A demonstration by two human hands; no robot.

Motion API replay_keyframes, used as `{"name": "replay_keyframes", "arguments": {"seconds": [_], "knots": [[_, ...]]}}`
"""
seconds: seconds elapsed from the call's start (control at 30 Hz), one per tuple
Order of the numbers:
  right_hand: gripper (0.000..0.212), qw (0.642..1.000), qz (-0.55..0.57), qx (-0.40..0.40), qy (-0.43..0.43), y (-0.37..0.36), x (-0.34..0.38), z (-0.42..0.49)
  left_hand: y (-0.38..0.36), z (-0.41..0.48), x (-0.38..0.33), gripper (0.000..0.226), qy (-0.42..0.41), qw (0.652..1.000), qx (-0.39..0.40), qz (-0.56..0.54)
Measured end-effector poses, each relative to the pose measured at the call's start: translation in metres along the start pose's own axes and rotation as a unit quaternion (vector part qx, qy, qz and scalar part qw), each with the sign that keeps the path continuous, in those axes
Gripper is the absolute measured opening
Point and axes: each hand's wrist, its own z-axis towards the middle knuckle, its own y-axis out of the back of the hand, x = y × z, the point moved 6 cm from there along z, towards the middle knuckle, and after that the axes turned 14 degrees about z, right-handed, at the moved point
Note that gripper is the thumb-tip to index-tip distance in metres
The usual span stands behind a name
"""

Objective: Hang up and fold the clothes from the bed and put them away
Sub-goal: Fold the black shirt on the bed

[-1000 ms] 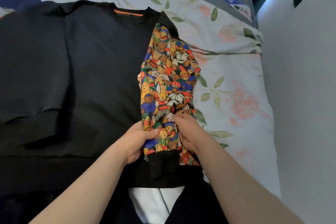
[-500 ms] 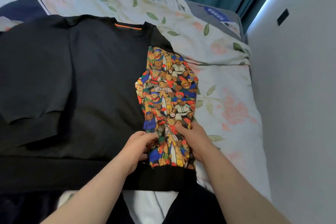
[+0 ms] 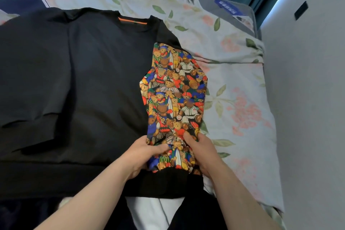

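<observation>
**Both hands on the bear-print sleeve**

Laid flat on the flowered bedspread [image 3: 242, 99]: black sweatshirt [image 3: 93, 80], collar away from the person, orange tab [image 3: 131, 21] at the neck. Its bear-print sleeve [image 3: 175, 95] is folded down along the sweatshirt's right edge, with the cuff [image 3: 168, 179] over the hem band. The left hand [image 3: 143, 153] pinches the sleeve just above the cuff, fingers curled into the cloth. The right hand [image 3: 201, 151] holds the sleeve's outer edge, thumb on top; its fingers are out of sight, probably under the cloth. The black sleeve [image 3: 31, 99] lies folded across the sweatshirt's left half. White cloth [image 3: 149, 211] shows below the hem
</observation>
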Motion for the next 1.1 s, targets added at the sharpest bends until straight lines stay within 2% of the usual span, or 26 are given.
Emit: {"name": "replay_keyframes", "arguments": {"seconds": [0.07, 0.1, 0.2, 0.3, 0.43, 0.5, 0.6, 0.67, 0.73, 0.8, 0.87, 0.9, 0.97, 1.0, 1.1], "knots": [[0.066, 0.997, 0.025, 0.047, -0.063, 0.000, -0.001, -0.003, -0.006, -0.006, 0.001, 0.051, -0.013, 0.995, -0.012, 0.097], [0.071, 0.994, -0.002, 0.073, -0.081, 0.000, -0.002, -0.007, -0.007, -0.008, 0.003, 0.054, -0.018, 0.992, -0.027, 0.122], [0.057, 0.986, -0.075, 0.115, -0.095, 0.000, -0.008, -0.019, -0.006, -0.014, 0.008, 0.056, -0.023, 0.997, 0.006, 0.079], [0.044, 0.992, -0.042, 0.099, -0.065, 0.005, -0.007, -0.022, 0.005, -0.019, 0.009, 0.056, -0.019, 0.996, 0.072, 0.054], [0.025, 0.999, -0.034, 0.010, -0.024, 0.017, 0.001, -0.021, 0.005, -0.023, 0.014, 0.050, 0.005, 0.999, 0.039, 0.038], [0.030, 0.997, -0.044, 0.051, -0.048, 0.012, 0.000, -0.028, -0.005, -0.028, 0.013, 0.050, -0.004, 0.997, 0.016, 0.070], [0.064, 0.979, -0.159, 0.115, -0.062, 0.009, -0.002, -0.043, -0.012, -0.029, 0.011, 0.070, -0.027, 0.967, -0.069, 0.242], [0.070, 0.959, -0.258, 0.112, -0.040, 0.010, 0.001, -0.047, -0.013, -0.029, 0.009, 0.077, -0.024, 0.951, -0.110, 0.288], [0.070, 0.943, -0.313, 0.109, -0.025, 0.007, 0.007, -0.050, -0.013, -0.029, 0.007, 0.081, -0.030, 0.947, -0.117, 0.297], [0.063, 0.941, -0.322, 0.104, -0.024, 0.006, 0.012, -0.050, -0.005, -0.032, 0.005, 0.073, -0.035, 0.946, -0.122, 0.300], [0.052, 0.942, -0.325, 0.082, 0.012, 0.004, 0.026, -0.048, 0.017, -0.043, 0.001, 0.055, -0.024, 0.942, -0.160, 0.295], [0.047, 0.935, -0.350, 0.043, 0.049, 0.003, 0.038, -0.047, 0.034, -0.051, -0.003, 0.050, -0.017, 0.936, -0.195, 0.294], [0.047, 0.893, -0.419, -0.063, 0.154, -0.010, 0.068, -0.044, 0.077, -0.072, -0.018, 0.040, -0.036, 0.908, -0.294, 0.297], [0.050, 0.882, -0.423, -0.076, 0.193, -0.028, 0.080, -0.044, 0.100, -0.085, -0.028, 0.034, -0.059, 0.888, -0.347, 0.296], [0.036, 0.905, -0.356, 0.023, 0.231, -0.106, 0.097, -0.033, 0.164, -0.122, -0.061, 0.021, -0.125, 0.821, -0.474, 0.293]]}}
